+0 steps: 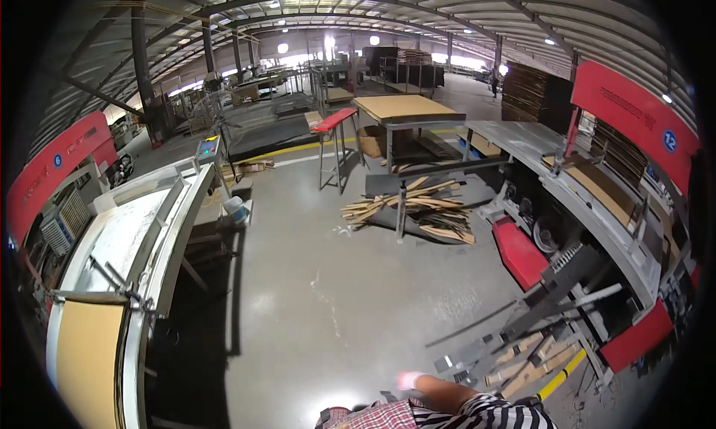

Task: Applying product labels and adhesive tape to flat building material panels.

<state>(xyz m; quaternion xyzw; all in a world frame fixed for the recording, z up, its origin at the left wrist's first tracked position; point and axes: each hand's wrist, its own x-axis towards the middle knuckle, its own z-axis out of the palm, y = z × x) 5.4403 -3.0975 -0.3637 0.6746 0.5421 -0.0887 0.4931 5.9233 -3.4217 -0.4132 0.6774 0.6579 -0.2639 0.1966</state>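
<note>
My right hand (pixel 409 380) shows at the bottom of the head view, in front of my body, with a pale, whitish-pink covering that looks like a glove. A bare forearm (pixel 446 392) leads to it from a black-and-white striped sleeve (pixel 501 412). The fingers are too small and washed out to read, and I see nothing held. Below the hand lies red-and-white checked cloth (pixel 377 416) against my body. My left hand is out of view. Grey floor lies beyond the right hand; the wood strips (pixel 533 362) to its right are the closest loose things.
At left, a machine with a red arch (pixel 56 157) has a white bed and a tan board (pixel 89 354). Another red-arched machine (pixel 634 104) stands at right. Ahead are a scrap-wood pile (pixel 418 209), a red-topped stand (pixel 335 119) and a table with tan sheets (pixel 403 108).
</note>
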